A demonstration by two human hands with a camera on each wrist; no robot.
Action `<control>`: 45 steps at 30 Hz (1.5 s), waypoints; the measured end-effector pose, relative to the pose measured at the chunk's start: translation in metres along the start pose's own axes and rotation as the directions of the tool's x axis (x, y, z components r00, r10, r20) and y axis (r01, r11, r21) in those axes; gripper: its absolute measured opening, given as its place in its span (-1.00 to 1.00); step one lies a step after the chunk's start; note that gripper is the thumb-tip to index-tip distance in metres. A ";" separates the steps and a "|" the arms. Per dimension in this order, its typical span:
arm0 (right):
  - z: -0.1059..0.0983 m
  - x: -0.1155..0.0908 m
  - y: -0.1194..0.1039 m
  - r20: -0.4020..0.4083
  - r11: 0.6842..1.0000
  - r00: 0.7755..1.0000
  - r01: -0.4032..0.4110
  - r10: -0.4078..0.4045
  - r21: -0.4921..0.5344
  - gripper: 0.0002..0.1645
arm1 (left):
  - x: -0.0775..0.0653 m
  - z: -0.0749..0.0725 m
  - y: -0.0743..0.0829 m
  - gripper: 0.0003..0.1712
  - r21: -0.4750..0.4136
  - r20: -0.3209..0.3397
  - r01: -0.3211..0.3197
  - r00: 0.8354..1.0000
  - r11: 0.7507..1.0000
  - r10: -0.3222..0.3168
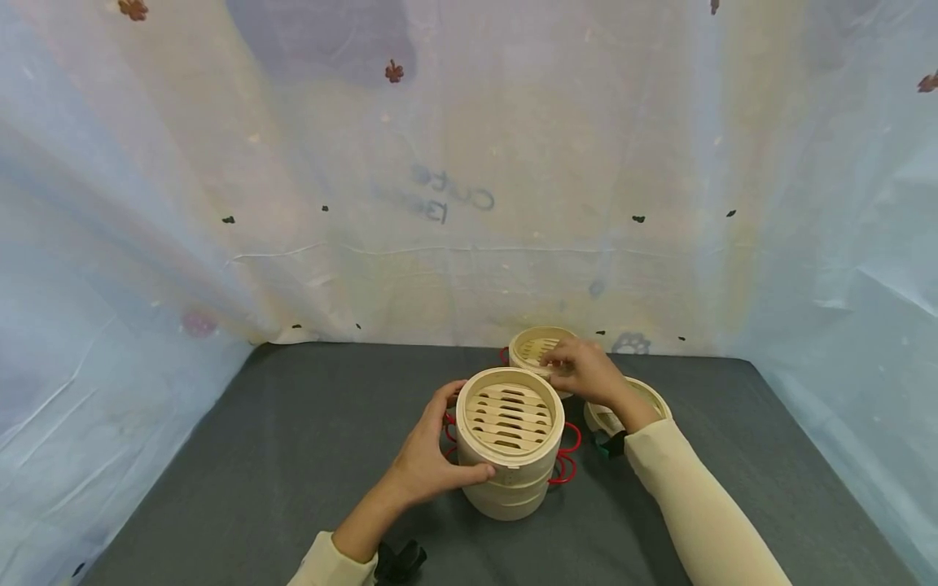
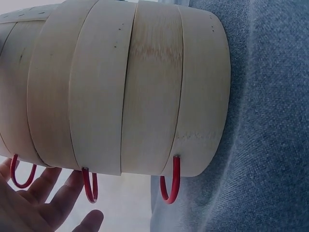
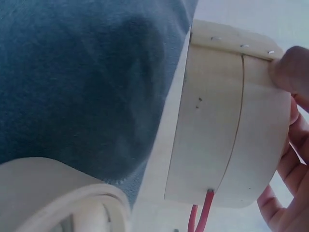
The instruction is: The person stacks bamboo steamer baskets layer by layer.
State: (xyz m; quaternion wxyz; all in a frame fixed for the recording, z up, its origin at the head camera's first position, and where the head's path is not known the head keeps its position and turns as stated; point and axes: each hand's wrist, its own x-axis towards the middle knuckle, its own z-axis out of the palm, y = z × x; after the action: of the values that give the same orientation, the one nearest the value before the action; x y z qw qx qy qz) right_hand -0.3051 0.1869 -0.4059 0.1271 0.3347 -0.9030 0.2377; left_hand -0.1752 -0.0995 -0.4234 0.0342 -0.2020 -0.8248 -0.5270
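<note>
A tall stack of round bamboo steamer baskets (image 1: pixel 506 488) with slatted tops and red loop handles (image 2: pixel 176 180) stands near the table's middle. My left hand (image 1: pixel 432 456) holds it around the left side, thumb on the front wall and fingers reaching behind. Behind the stack is another bamboo steamer basket (image 3: pixel 207 121), near the back edge. At its near rim, my right hand (image 1: pixel 586 373) pinches it between thumb and fingers. Under my right wrist sits a third steamer basket (image 1: pixel 657 399), partly hidden by the arm.
A dark grey cloth covers the table (image 1: pixel 330 423). Close behind its back edge hangs a pale plastic sheet (image 1: pixel 454 285), which also runs along both sides. Red handles (image 1: pixel 567 468) stick out from the stack toward the right-hand basket.
</note>
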 end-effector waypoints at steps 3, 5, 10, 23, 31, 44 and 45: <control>-0.005 0.000 -0.003 -0.015 1.000 1.000 -0.008 0.008 -0.018 -0.78 | 0.001 0.000 0.000 0.20 0.004 -0.001 -0.010 1.000 1.000 0.010; -0.009 0.001 -0.005 -0.028 1.000 1.000 -0.011 0.010 -0.027 -0.78 | 0.001 0.000 0.000 0.20 0.002 0.001 -0.014 1.000 1.000 0.014; -0.019 0.002 -0.008 -0.071 0.996 0.997 -0.006 -0.001 -0.089 -0.78 | 0.003 0.002 0.000 0.20 -0.004 0.004 -0.016 1.000 1.000 0.016; -0.040 0.005 -0.024 -0.144 0.989 0.989 -0.049 0.029 -0.137 -0.79 | 0.006 0.001 -0.002 0.19 0.013 0.007 -0.039 0.999 0.999 0.039; -0.049 0.009 -0.038 -0.169 0.989 0.986 -0.021 -0.004 -0.147 -0.80 | 0.007 0.001 -0.002 0.21 0.019 0.007 -0.033 0.999 0.999 0.032; -0.065 0.009 -0.063 -0.245 0.994 0.966 0.066 -0.086 -0.090 -0.81 | 0.009 0.002 -0.001 0.21 0.020 0.008 -0.022 1.000 1.000 0.022; -0.067 0.008 -0.067 -0.248 0.994 0.965 0.067 -0.086 -0.084 -0.80 | 0.009 0.002 -0.001 0.21 0.023 0.008 -0.025 1.000 0.999 0.025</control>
State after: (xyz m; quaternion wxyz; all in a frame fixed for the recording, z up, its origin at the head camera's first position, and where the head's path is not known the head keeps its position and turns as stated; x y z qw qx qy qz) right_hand -0.2622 0.1725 -0.3228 0.2618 0.3313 -0.8744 0.2391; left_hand -0.1834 -0.0955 -0.4233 0.0397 -0.2140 -0.8282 -0.5164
